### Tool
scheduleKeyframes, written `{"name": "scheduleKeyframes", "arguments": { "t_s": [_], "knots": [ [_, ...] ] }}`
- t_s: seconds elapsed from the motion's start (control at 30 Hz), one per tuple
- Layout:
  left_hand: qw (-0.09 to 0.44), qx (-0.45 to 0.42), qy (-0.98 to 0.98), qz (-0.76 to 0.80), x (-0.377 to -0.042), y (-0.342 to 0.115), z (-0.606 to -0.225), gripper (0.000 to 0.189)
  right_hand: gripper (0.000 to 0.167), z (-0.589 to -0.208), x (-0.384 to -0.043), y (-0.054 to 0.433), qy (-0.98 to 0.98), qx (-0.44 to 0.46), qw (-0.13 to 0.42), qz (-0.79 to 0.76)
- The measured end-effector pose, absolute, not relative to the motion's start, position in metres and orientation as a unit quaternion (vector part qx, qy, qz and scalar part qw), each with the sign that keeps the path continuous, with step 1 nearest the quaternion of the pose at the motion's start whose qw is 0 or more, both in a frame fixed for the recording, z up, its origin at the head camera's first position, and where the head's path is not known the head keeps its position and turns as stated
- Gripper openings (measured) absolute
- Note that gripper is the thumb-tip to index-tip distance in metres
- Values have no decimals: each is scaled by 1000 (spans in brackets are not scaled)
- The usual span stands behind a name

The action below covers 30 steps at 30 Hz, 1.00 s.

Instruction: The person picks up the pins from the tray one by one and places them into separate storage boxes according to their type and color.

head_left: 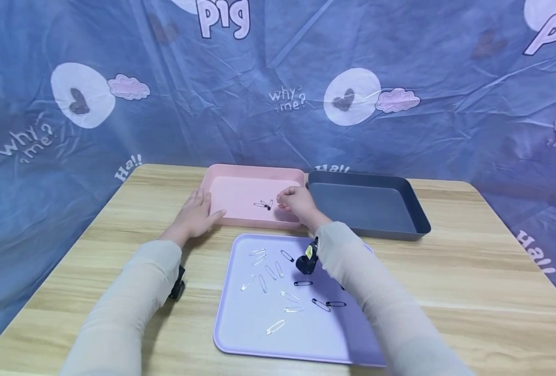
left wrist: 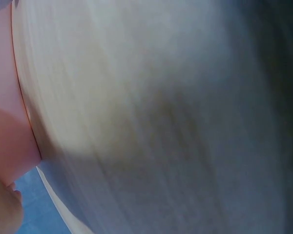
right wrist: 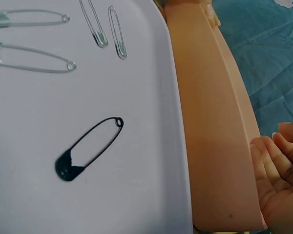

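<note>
My left hand (head_left: 194, 213) rests at the left front corner of a pink tray (head_left: 254, 171), fingers extended along its side and thumb over the front rim. Over the right part of that tray hovers my right hand (head_left: 298, 202), its fingers bent and thumb close to the index finger. No pin shows between them, but the fingertips are partly hidden. Just left of these fingertips, a few black safety pins (head_left: 264, 204) lie on the pink tray's floor. In the right wrist view, a black safety pin (right wrist: 88, 151) lies on the lilac tray (right wrist: 136, 195).
Silver safety pins (head_left: 270, 272) are scattered over the lilac tray's left and middle; more black ones (head_left: 303, 283) lie toward its right, partly under my right forearm. A dark grey tray (head_left: 358, 201) stands right of the pink one. The wooden table (head_left: 471, 271) meets a blue printed cloth (head_left: 259, 130) behind.
</note>
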State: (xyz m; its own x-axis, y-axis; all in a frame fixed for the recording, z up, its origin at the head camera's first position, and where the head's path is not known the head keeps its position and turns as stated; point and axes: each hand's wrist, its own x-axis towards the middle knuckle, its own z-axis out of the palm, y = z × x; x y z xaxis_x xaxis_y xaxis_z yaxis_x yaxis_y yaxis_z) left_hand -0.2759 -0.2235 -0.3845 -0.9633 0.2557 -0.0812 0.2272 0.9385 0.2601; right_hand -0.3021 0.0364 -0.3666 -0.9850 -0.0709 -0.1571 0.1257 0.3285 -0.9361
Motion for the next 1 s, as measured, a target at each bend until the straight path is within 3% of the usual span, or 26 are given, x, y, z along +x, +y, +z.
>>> {"name": "scheduleKeyframes", "arguments": {
  "t_s": [1.0],
  "knots": [
    [57, 122, 983, 127, -275, -223, -383, 80, 17, -344, -256, 63, 787, -63, 139, -598]
  ]
}}
